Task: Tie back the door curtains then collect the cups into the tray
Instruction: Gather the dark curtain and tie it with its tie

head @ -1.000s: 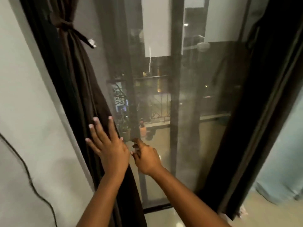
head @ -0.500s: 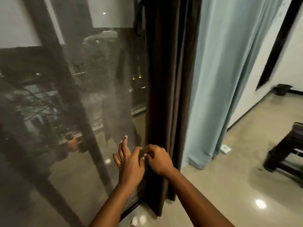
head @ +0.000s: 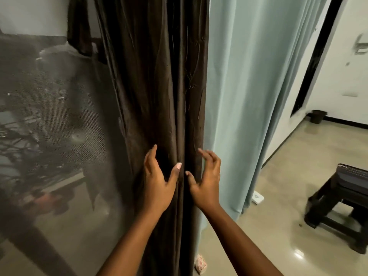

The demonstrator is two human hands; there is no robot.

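The dark brown pleated door curtain (head: 159, 86) hangs upright, its long axis vertical, between the mesh-covered glass door (head: 53, 126) and a pale blue curtain (head: 243, 96). The left hand (head: 158, 182) and right hand (head: 207, 180) lie against its folds with fingers spread wide, gripping nothing. A dark wooden stool (head: 338, 208) stands on the glossy floor (head: 274, 226) at the right.

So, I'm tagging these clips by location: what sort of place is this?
Most likely a room in a home, at night. A brown curtain and a pale blue curtain hang beside a screened glass door, with a polished floor and a dark stool.
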